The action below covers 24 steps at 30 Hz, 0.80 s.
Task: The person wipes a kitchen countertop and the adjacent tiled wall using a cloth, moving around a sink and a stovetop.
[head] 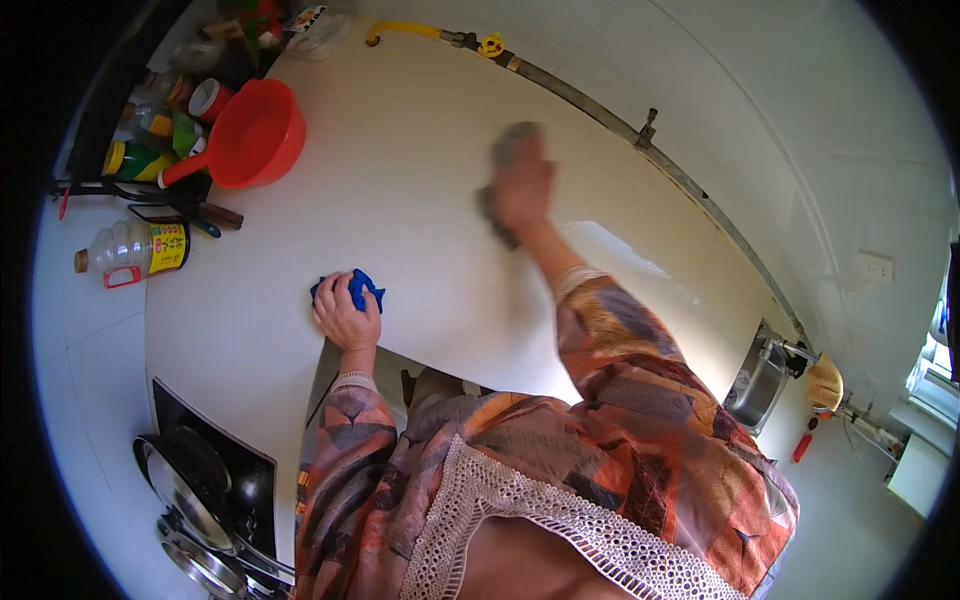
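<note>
A crumpled blue cloth [363, 289] lies under my left hand [345, 311], whose fingers curl over it near the front edge of the pale countertop [420, 247]. Farther out, my right hand [523, 184] presses a dark grey cloth [516, 137] on the counter's surface. Motion blurs that hand and its cloth, so the fingers are not distinct. Parts of the grey cloth stick out beyond the fingertips and beside the palm. The two hands are well apart, with bare countertop between them.
A red plastic dipper [259, 135] stands at the left among bottles and jars, beside a large plastic bottle [169, 247]. Pans [187, 495] rest by a black cooktop [251, 480] at lower left. A pipe [585, 101] runs along the wall; a steel sink [757, 382] is at right.
</note>
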Each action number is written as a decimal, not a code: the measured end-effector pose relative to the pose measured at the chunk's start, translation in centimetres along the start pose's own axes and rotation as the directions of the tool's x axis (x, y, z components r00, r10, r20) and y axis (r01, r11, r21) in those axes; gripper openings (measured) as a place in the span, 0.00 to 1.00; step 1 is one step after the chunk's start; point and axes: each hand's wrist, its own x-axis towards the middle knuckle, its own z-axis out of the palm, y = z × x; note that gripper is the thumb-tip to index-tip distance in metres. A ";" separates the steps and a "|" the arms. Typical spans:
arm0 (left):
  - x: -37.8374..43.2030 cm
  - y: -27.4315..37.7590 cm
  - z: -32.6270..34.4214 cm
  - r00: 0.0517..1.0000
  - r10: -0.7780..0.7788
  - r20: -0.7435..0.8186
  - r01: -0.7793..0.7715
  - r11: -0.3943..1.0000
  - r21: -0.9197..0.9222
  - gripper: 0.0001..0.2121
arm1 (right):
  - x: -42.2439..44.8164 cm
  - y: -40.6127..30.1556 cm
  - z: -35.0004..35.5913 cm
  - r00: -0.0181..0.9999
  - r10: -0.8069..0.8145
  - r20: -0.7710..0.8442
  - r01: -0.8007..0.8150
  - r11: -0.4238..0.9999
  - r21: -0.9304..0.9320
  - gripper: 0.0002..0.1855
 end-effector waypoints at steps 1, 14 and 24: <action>-0.3 -0.4 -0.2 1.000 -0.006 0.000 0.006 1.000 0.007 0.14 | -1.1 -4.5 -1.5 0.993 -0.101 0.057 0.088 0.977 0.196 0.32; 0.7 0.1 -0.2 1.000 -0.015 0.003 0.015 0.999 -0.041 0.13 | -8.8 8.7 -1.7 0.996 0.080 0.045 -0.089 0.964 0.252 0.33; 3.0 -1.2 -0.8 0.981 0.070 0.180 -0.014 0.956 -0.294 0.12 | 2.6 2.0 0.3 0.960 0.273 0.060 -0.275 0.961 0.018 0.35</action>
